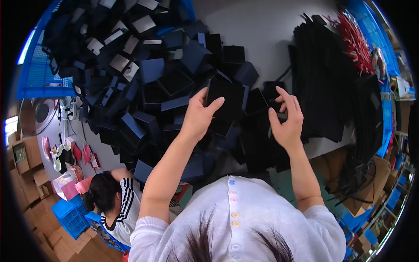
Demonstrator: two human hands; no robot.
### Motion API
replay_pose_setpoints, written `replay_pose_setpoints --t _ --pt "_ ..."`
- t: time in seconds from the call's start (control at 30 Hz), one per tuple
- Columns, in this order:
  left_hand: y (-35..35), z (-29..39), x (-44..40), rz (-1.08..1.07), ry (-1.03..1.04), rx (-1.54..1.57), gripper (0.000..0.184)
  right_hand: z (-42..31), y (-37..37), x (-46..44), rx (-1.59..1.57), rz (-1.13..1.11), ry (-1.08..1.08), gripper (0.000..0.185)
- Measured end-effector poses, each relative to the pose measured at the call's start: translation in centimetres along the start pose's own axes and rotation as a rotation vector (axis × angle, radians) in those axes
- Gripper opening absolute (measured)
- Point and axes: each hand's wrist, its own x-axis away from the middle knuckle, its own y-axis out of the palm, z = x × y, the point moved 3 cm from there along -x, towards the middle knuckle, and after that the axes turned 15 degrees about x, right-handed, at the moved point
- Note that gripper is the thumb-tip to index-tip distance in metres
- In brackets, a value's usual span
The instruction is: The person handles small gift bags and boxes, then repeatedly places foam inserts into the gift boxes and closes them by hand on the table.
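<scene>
My left hand [200, 114] is closed on the near left edge of a dark square box [226, 99], its thumb lying over the black inner face. To the right, my right hand [288, 122] is raised with thumb and fingers curved and apart; I see nothing held between them, though the background there is black. Between the two hands a black flat piece [256, 102] leans beside the box. A big heap of navy and black boxes [150, 70] spreads left of and beyond my left hand, some showing pale sides.
Long black strips [321, 74] lie stacked to the right, with a red bundle [354, 43] beyond. A blue crate [46, 81] borders the heap at left. A co-worker in a striped sleeve [126, 203] sits at lower left, near cardboard boxes [32, 192]. The grey tabletop [262, 26] shows at the back.
</scene>
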Motion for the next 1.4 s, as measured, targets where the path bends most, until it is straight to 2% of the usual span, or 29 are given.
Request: replay_pose_setpoints --t 0.07,0.1,0.13,0.2,0.23,0.27,0.33,0.37,0.4,0.47,0.5,0.53,0.6,0.63,0.7,0.73,0.77,0.8,0.83,0.9,0.93,1.0,1.07,1.13,1.2,1.23,1.27,1.33,1.4 --pt "0.9 0.4 0.3 0.091 -0.076 0.158 0.019 -4.8 0.1 -1.4 0.026 0.194 -0.475 0.047" --pt "0.9 0.4 0.6 0.044 -0.033 0.124 0.019 -6.4 1.0 -1.7 0.057 0.125 -0.592 0.043" --pt "1.6 1.0 1.3 -0.051 -0.011 0.275 0.019 -6.3 2.3 -3.3 0.091 0.149 -0.597 0.036" --pt "2.2 4.2 2.4 0.012 0.120 0.338 0.017 -0.6 5.1 -6.7 -0.045 0.063 0.051 0.025" --pt "2.0 5.6 2.5 0.023 0.170 0.270 0.015 0.5 5.1 -8.0 -0.168 0.086 0.208 0.022" --pt "1.5 5.9 1.8 0.032 0.202 0.272 0.015 0.2 5.0 -8.7 -0.296 -0.001 0.152 0.024" --pt "0.3 5.9 0.9 0.061 0.339 -0.015 0.020 -4.3 5.3 -8.7 -0.685 -0.434 0.104 0.027" --pt "0.0 5.9 0.7 0.032 0.292 -0.115 0.022 -5.8 6.4 -8.2 -0.655 -0.419 -0.014 0.027" --pt "0.4 6.3 0.6 -0.003 0.369 -0.154 0.024 -6.1 7.2 -8.4 -0.623 -0.517 -0.055 0.026" --pt "-0.1 8.2 0.2 0.111 0.522 -0.186 0.026 -6.6 7.3 -9.7 -0.845 -0.441 0.175 0.023" --pt "-2.2 10.6 -0.6 0.145 0.557 -0.334 0.026 -4.9 7.4 -10.3 -0.838 -0.451 0.233 0.021" --pt "-5.5 14.1 -1.9 0.179 0.584 -0.483 0.027 -3.0 7.6 -10.9 -0.828 -0.460 0.296 0.020" --pt "-15.3 18.2 -6.4 0.492 0.571 -0.796 0.018 -2.3 8.2 -11.0 -0.792 -0.407 0.287 0.017" --pt "-21.2 19.1 -9.3 0.646 0.527 -0.851 0.017 -1.1 8.7 -11.0 -0.761 -0.454 0.342 0.022" --pt "-30.3 18.6 -13.9 0.771 0.341 -1.309 0.022 -1.3 10.1 -11.0 -0.743 -0.406 0.364 0.027" --pt "-32.2 17.7 -15.3 0.689 0.308 -1.521 0.025 -1.6 10.5 -11.3 -0.727 -0.346 0.391 0.032" --pt "-33.4 16.7 -17.0 0.518 0.228 -1.673 0.024 -2.3 10.4 -11.7 -0.725 -0.363 0.399 0.041" --pt "-34.3 15.8 -18.6 0.337 0.146 -1.817 0.024 -2.5 10.6 -12.1 -0.727 -0.352 0.388 0.041" --pt "-35.1 15.4 -19.7 0.333 0.162 -1.816 0.024 -2.5 10.6 -12.2 -0.756 -0.333 0.392 0.041" --pt "-34.9 13.7 -20.6 0.096 0.449 -2.329 0.022 -1.8 10.6 -12.3 -0.759 -0.325 0.397 0.041" --pt "-34.8 13.6 -21.4 0.088 0.455 -2.319 0.022 -1.7 10.5 -12.5 -0.748 -0.321 0.401 0.041" --pt "-34.7 14.0 -22.6 -0.055 0.268 -2.481 0.021 -1.5 10.3 -12.7 -0.739 -0.275 0.381 0.040" --pt "-33.1 16.1 -22.5 -0.173 0.271 -2.465 0.017 -0.5 10.5 -12.8 -0.740 -0.267 0.416 0.040" --pt "-29.8 19.1 -20.0 -0.252 0.488 -2.326 0.015 -0.4 10.8 -12.7 -0.753 -0.265 0.454 0.039" --pt "-28.2 22.0 -17.5 -0.248 0.852 -2.120 0.016 -1.9 11.1 -13.0 -0.740 -0.259 0.432 0.037" --pt "-27.0 23.3 -16.0 -0.049 0.742 -1.946 0.013 -2.7 11.0 -13.0 -0.737 -0.280 0.420 0.036" --pt "-24.6 23.8 -14.0 -0.051 0.742 -1.953 0.013 -3.3 11.4 -13.1 -0.772 -0.297 0.353 0.035" --pt "-20.3 24.3 -10.5 0.422 0.474 -1.353 0.023 -5.5 11.6 -13.3 -0.833 -0.325 0.338 0.035" --pt "-15.6 21.4 -7.4 0.332 0.546 -1.132 0.038 -8.3 11.7 -13.2 -0.931 -0.296 0.273 0.033"
